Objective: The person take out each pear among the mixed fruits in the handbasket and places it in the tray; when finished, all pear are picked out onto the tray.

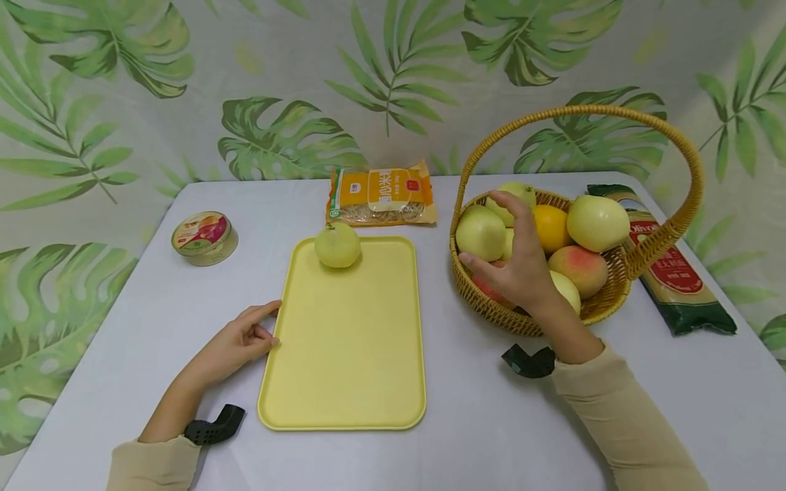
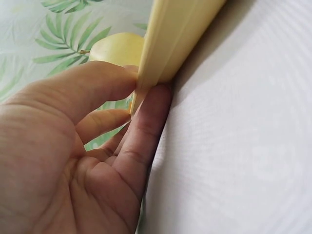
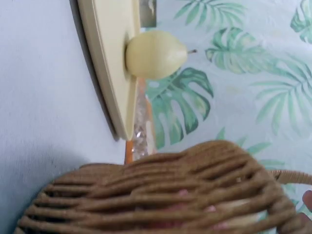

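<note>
My left hand (image 1: 236, 344) is at the left edge of a yellow tray (image 1: 344, 354), its thumb and a finger pinching the rim (image 2: 163, 44) in the left wrist view. One pale green pear (image 1: 338, 245) rests at the tray's far end. My right hand (image 1: 525, 269) reaches over a wicker basket (image 1: 491, 310), thumb and forefinger spread wide beside a pear (image 1: 481, 233) at its left side. Only fingertips show at the edge of the right wrist view. Also in the basket are an orange (image 1: 551, 228), a peach (image 1: 578, 269), a large pear (image 1: 598, 224) and other fruit.
An orange-and-clear food packet (image 1: 382, 196) lies behind the tray. At the far left stands a round tin (image 1: 205, 237). A long green-and-red packet (image 1: 672, 269) lies right of the basket, whose tall handle (image 1: 589, 110) arches over the fruit.
</note>
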Action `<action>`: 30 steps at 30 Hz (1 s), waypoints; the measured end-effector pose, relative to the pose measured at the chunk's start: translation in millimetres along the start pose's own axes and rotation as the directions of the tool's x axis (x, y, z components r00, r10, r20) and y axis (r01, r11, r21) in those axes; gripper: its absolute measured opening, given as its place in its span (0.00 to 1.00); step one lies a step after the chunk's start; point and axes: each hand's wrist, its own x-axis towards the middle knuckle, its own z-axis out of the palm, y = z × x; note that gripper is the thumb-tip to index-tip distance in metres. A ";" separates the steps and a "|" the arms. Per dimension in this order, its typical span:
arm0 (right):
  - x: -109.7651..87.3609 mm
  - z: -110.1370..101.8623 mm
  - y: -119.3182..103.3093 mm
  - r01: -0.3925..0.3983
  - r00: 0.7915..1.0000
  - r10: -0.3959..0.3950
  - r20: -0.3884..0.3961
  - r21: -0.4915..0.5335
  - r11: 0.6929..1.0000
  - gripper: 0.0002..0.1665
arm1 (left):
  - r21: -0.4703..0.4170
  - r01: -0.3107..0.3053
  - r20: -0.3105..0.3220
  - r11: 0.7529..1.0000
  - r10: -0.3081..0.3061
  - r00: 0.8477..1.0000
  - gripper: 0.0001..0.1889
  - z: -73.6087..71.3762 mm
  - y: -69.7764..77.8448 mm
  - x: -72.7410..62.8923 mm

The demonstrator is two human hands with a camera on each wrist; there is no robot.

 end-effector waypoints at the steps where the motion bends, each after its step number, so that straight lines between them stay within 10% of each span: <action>1: -0.7 -1.7 2.4 -0.018 1.000 0.018 0.008 0.000 1.000 0.49 | -0.001 0.001 0.001 1.000 -0.001 1.000 0.32 0.0 0.0 0.0; 14: -10.2 -9.4 33.7 -0.372 0.913 0.375 0.160 -0.048 0.927 0.51 | 0.003 -0.005 0.004 1.000 0.005 1.000 0.31 0.1 0.5 -0.8; 30: -8.0 -15.1 51.9 -0.496 0.784 0.519 0.341 -0.160 0.854 0.52 | 0.001 -0.003 0.003 1.000 0.003 1.000 0.31 0.6 1.5 -0.6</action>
